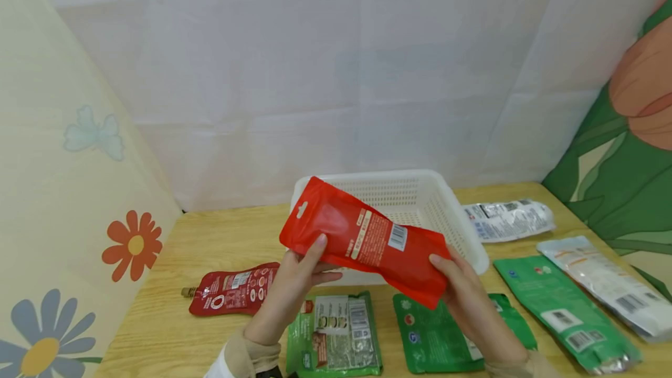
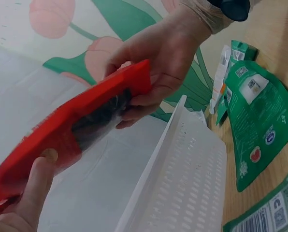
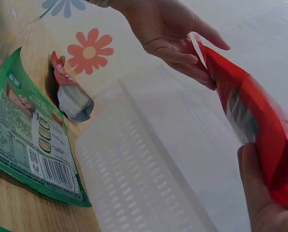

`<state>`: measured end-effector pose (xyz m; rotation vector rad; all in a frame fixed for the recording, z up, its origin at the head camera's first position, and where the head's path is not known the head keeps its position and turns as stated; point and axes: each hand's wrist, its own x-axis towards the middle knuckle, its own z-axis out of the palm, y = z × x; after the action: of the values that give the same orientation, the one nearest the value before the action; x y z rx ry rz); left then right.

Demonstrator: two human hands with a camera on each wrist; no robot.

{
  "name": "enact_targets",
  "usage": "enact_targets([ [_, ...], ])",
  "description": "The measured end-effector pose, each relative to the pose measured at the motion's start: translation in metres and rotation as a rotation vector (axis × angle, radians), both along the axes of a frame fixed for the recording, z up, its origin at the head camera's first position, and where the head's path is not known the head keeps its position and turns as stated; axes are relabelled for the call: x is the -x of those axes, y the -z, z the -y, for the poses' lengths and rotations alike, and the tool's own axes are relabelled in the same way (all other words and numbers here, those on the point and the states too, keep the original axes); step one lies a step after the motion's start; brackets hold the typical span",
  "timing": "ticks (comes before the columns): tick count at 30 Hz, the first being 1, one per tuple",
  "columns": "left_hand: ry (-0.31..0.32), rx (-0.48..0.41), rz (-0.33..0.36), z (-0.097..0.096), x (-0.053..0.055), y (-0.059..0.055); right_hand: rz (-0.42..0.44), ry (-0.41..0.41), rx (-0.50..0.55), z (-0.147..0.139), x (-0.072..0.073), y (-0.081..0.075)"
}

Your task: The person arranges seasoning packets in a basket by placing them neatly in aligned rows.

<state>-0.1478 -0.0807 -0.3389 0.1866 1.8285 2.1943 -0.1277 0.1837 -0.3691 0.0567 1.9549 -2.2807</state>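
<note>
A red food pouch (image 1: 362,232) is held tilted in the air in front of a white plastic basket (image 1: 462,220). My left hand (image 1: 299,284) grips its left end, thumb on the printed back. At the lower right end my right hand (image 1: 464,293) pinches it, thumb on top. Printed text, a barcode and a hang hole show on the side facing up in the head view. From below, in the left wrist view, the pouch (image 2: 52,130) has a clear window with dark contents. The right wrist view shows the same window on the pouch (image 3: 250,106).
On the wooden table (image 1: 163,284) lie a dark red spouted pouch (image 1: 236,289), a light green packet (image 1: 336,334) and a green pouch (image 1: 436,337). To the right are a long green packet (image 1: 567,308), a white packet (image 1: 614,284) and a silvery packet (image 1: 509,219).
</note>
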Motion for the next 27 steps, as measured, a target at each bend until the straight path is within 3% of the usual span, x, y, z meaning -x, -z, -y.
enact_targets([
  [4,-0.078,-0.016,-0.004,-0.006,-0.001,0.001,-0.001,-0.04,-0.001,-0.001,0.0,0.001],
  [9,-0.146,0.001,-0.022,-0.01,-0.004,0.003,0.055,-0.008,-0.06,0.002,0.0,0.002],
  [12,-0.192,0.019,-0.042,-0.014,-0.007,0.002,0.058,0.024,-0.15,0.007,-0.001,-0.002],
  [15,-0.226,0.021,-0.05,-0.018,-0.01,-0.001,-0.128,0.093,-0.342,0.015,-0.005,-0.005],
  [20,-0.259,0.037,-0.051,-0.024,-0.016,-0.006,-0.759,0.286,-1.016,0.032,-0.014,0.001],
  [22,-0.266,0.074,-0.052,-0.026,-0.018,-0.008,-0.931,0.35,-1.194,0.038,-0.014,0.005],
  [24,-0.274,0.124,-0.055,-0.027,-0.021,-0.009,-0.997,0.359,-1.27,0.044,-0.012,0.005],
  [27,-0.28,0.173,-0.062,-0.028,-0.024,-0.009,-1.005,0.362,-1.312,0.049,-0.009,0.004],
])
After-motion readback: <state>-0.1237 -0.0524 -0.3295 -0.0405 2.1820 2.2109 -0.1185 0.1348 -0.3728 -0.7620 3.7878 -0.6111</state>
